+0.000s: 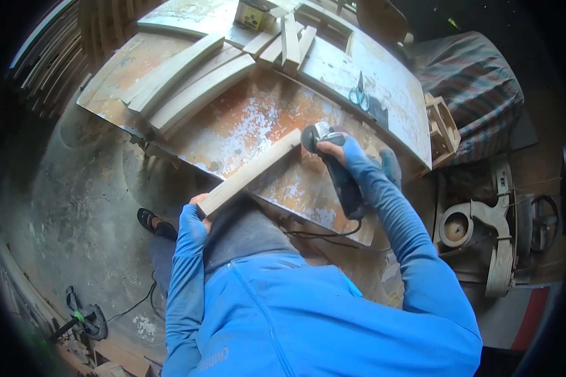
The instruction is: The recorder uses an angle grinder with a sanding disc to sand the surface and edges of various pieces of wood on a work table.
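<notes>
Wooden bar (250,174) between the hands (195,217)

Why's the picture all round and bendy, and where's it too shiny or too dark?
In the head view, the fisheye lens bends straight edges and leaves black corners; in that same view, glare washes over the white board, the wooden bar looks well lit, and shadow swallows the area behind the striped cloth.

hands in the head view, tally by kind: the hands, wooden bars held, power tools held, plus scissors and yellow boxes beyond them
Hands: 2 (left hand, right hand)
Held wooden bar: 1
Held corded power tool: 1
Scissors: 1
Yellow box: 1
Total: 6
</notes>
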A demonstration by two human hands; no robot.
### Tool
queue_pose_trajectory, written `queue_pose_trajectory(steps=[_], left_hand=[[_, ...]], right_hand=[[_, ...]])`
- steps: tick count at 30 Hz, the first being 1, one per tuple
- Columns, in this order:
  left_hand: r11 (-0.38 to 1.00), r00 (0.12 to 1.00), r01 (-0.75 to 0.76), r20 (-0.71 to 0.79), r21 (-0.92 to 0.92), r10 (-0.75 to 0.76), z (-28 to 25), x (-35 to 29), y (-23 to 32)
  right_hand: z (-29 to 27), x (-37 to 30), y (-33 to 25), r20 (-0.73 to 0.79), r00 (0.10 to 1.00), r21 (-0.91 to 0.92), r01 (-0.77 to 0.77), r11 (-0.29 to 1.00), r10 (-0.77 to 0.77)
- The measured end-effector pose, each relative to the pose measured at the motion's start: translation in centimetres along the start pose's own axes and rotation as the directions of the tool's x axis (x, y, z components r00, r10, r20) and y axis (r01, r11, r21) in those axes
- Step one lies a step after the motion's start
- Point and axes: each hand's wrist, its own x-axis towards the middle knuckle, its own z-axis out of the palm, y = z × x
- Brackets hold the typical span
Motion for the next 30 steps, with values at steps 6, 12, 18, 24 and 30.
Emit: queue_pose_trajectory(steps=[6,12,18,24,30], left_hand=[[0.994,0.999,0.037,-0.015,0.105,-0.036,0.5,-0.7,1.1],[0.998,0.997,0.061,-0.039,-0.002,-0.061,0.6,-1.1,-0.7],[0.999,0.998,0.046,-0.04,-0.016,-0.047,-0.3,-1.4,-0.5],[1.0,0.999,-0.016,-0.028,0.0,0.016,0.2,-1.0,-0.8],[1.0,0.998,0.015,-0.059,0.019,-0.014,-0.2,-1.8,-1.0]], right_hand=[[6.2,-4.7,-3.1,0.24,0.964,-0.209,0.162,0.964,-0.11],[11.5,-5.6,-5.6,0.465,0.883,-0.282,0.214,0.935,-0.062],[5.3,-1.3,-4.0,0.211,0.977,-0.238,0.06,0.97,-0.009],[0.1,2.3,0.5,0.0,1.0,-0.065,0.0,0.998,0.0],[0.9,-1.3,5.1,-0.199,0.971,0.406,0.205,0.891,-0.133]])
